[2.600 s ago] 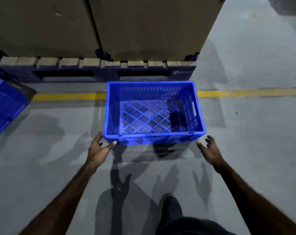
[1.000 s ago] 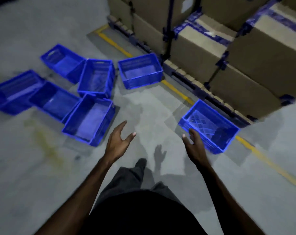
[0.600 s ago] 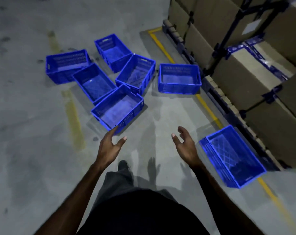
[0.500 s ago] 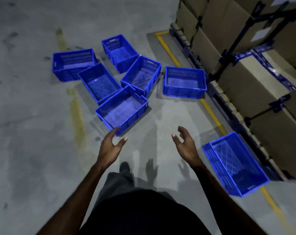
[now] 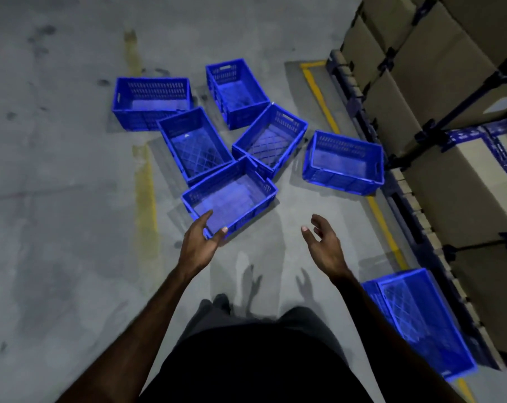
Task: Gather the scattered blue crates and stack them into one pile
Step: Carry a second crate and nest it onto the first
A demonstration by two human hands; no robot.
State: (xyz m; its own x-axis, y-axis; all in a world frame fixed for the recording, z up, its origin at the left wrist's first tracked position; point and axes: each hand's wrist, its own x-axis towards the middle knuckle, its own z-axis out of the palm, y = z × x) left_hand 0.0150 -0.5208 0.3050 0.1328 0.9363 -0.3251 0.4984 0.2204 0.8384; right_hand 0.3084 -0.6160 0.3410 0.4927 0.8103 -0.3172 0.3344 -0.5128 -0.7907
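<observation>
Several empty blue plastic crates lie scattered on the grey concrete floor. The nearest crate (image 5: 232,196) is just ahead; my left hand (image 5: 201,242) is open in front of its near corner, fingers overlapping the rim, and I cannot tell if it touches. My right hand (image 5: 322,242) hangs open over bare floor to the crate's right. Behind it lie a long crate (image 5: 194,144), a tilted crate (image 5: 271,138), a far-left crate (image 5: 152,101) and a far crate (image 5: 236,90). Another crate (image 5: 344,162) sits near the pallets. One crate (image 5: 421,324) rests at my lower right.
Stacked cardboard boxes (image 5: 450,91) on dark pallets line the right side, behind a yellow floor line (image 5: 319,94). A faded yellow stripe (image 5: 144,184) runs on the left floor. My dark-clothed legs and a shoe (image 5: 217,301) are below.
I let go of the crate by the pallets and turned left toward the scattered group. The nearest crate has come closer, and my left hand now reaches its near corner.
</observation>
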